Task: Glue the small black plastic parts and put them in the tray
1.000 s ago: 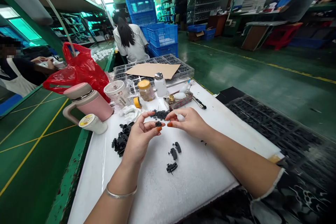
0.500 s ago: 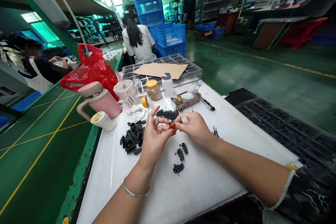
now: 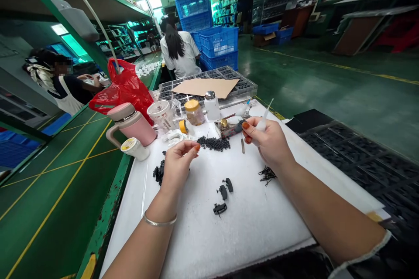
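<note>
Grip: right hand (image 3: 275,141) clasps a dropper bottle (image 3: 262,125), left hand (image 3: 177,161) pinched together, well apart over white board (image 3: 196,244), inside its edges.

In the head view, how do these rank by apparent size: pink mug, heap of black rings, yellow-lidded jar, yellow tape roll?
1. Pink mug
2. Heap of black rings and yellow-lidded jar: the heap is wider, the jar taller, so unranked
3. Yellow tape roll

Matt plastic parts (image 3: 223,192) on a smooth, faintly glossy worktop (image 3: 262,222).
Carrier bag (image 3: 127,89), thin glossy plastic; flat sheet (image 3: 206,86), matt cardboard; bottle cap (image 3: 210,95), shiny metal.
</note>
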A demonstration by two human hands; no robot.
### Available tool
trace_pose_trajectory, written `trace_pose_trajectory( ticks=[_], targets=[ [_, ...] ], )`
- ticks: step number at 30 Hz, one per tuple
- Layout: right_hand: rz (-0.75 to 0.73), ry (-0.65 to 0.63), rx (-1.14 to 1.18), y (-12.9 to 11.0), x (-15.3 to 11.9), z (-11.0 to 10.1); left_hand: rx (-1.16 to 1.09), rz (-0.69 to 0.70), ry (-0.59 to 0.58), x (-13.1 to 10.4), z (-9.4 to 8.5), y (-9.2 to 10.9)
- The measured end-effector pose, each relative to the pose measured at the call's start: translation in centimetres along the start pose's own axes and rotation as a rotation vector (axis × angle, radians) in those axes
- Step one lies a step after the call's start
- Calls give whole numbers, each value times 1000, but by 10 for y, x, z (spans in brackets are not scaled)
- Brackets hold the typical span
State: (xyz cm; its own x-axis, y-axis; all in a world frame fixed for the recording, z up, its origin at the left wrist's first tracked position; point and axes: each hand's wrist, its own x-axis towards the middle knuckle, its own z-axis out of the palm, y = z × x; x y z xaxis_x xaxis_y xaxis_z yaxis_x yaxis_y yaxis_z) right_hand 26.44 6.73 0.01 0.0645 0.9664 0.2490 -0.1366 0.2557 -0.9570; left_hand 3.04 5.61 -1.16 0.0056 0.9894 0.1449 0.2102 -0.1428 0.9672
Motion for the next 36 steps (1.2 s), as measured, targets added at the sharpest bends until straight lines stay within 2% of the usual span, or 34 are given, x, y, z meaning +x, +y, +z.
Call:
trace_pose_trajectory(
  ticks=[2,4,7,9,14,17,19,23,25,27,31,36],
  targets=[
    [30,-52,76,0,1,-1,242,66,-105,6,8,-3],
    [50,-110,96,2,-1,2,490,188,-208,13,20,-7],
    [46,-164,59,3,-4,8,797,384,-275,21,39,-16],
    [40,-173,26,4,-5,11,910,436,-276,24,48,-21],
    [21,-173,-23,4,-5,13,987,445,-272,25,58,-22],
    [-32,-188,-115,5,-4,11,817,358,-260,25,55,-16],
    [-45,-219,-192,5,-5,11,590,232,-243,24,49,-9],
    [-3,-330,-258,0,-11,15,-128,-210,-225,14,33,7],
    [4,-390,-262,-3,-15,18,-408,-372,-184,5,25,14],
    [-6,-430,-275,-5,-20,21,-563,-443,-157,-5,20,18],
    [-48,-473,-291,-8,-27,25,-781,-486,-148,-20,15,15],
    [-54,-520,-294,-6,-28,26,-893,-525,-135,-28,19,4]
  ],
)
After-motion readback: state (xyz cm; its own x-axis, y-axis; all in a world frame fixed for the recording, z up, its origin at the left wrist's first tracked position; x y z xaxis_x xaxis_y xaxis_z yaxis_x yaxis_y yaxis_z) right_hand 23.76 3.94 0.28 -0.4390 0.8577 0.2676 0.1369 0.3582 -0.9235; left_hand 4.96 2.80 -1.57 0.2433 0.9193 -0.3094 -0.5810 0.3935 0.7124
